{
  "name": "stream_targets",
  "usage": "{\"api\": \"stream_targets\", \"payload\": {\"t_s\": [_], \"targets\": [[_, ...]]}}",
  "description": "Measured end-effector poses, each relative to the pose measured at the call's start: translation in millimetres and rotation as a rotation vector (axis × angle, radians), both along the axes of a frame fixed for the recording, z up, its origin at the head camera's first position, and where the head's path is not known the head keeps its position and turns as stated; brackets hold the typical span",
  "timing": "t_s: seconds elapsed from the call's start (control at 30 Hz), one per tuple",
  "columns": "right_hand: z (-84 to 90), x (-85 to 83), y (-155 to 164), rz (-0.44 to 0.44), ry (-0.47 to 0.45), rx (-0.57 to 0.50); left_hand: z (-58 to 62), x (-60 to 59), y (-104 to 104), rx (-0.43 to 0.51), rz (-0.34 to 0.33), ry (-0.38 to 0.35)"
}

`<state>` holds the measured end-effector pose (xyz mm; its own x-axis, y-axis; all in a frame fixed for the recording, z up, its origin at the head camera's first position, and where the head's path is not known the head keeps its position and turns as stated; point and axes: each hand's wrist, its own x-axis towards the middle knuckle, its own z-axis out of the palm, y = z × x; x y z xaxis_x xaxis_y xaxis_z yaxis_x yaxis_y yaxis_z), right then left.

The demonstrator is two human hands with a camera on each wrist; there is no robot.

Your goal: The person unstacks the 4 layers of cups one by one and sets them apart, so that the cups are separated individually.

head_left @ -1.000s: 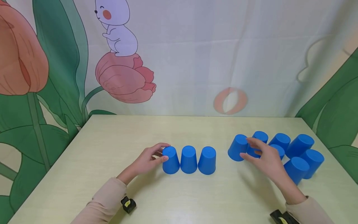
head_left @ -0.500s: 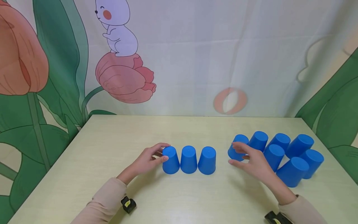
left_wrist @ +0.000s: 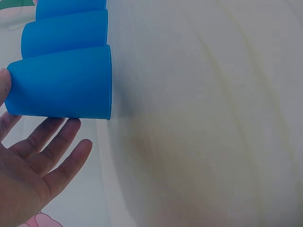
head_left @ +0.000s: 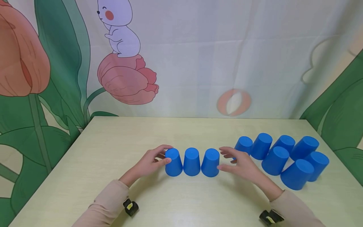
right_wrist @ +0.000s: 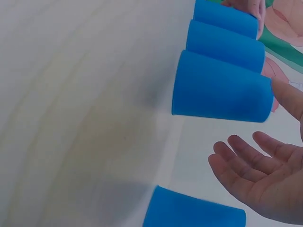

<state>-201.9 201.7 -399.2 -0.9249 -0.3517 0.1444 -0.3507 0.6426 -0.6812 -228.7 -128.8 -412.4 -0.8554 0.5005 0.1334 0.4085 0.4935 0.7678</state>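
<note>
Three blue cups stand upside down in a row mid-table: a left cup (head_left: 174, 162), a middle cup (head_left: 191, 161) and a right cup (head_left: 210, 162). My left hand (head_left: 152, 161) holds the left cup from its left side, thumb at the front and fingertips behind. In the left wrist view, that hand's fingertips (left_wrist: 72, 125) touch the cup's wall. My right hand (head_left: 239, 164) is at the right cup, thumb and fingers spread. The right wrist view shows its fingers (right_wrist: 236, 163) apart from that cup (right_wrist: 220, 87), its thumb (right_wrist: 286, 97) by the cup's narrow end.
Several more upside-down blue cups stand in a group at the right of the table (head_left: 85, 176). One of them, a cup (head_left: 243, 145), is partly hidden behind my right hand. A printed curtain (head_left: 181, 63) hangs behind the table's far edge.
My right hand has moved left, from the grouped cups across to the right cup of the row. My left hand and the cups have kept their places.
</note>
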Motion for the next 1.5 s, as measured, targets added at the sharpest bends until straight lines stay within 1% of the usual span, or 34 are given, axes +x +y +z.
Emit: {"api": "stream_targets", "payload": {"t_s": [0.27,0.43,0.67,0.83,1.1,1.5], "targets": [[-10.3,-9.8,-10.3,0.057,-0.055,-0.047,0.5,0.5,0.3,-0.003,0.005,-0.010],[-11.0,-12.3,-14.6,0.061,-0.064,-0.039,0.5,-0.1,0.6,-0.005,0.006,-0.008],[-10.1,-12.7,-16.0,0.041,-0.064,-0.029,0.8,-0.8,1.2,-0.008,0.005,-0.008],[-9.6,-10.7,-13.4,0.015,-0.065,-0.026,1.7,-0.4,1.7,-0.009,0.004,-0.010],[-6.6,-4.2,-2.5,-0.001,-0.025,-0.018,0.2,-1.0,0.8,-0.011,0.000,0.002],[3.7,8.6,22.0,-0.056,-0.035,-0.006,-1.6,-1.6,0.0,-0.009,-0.003,0.007]]}}
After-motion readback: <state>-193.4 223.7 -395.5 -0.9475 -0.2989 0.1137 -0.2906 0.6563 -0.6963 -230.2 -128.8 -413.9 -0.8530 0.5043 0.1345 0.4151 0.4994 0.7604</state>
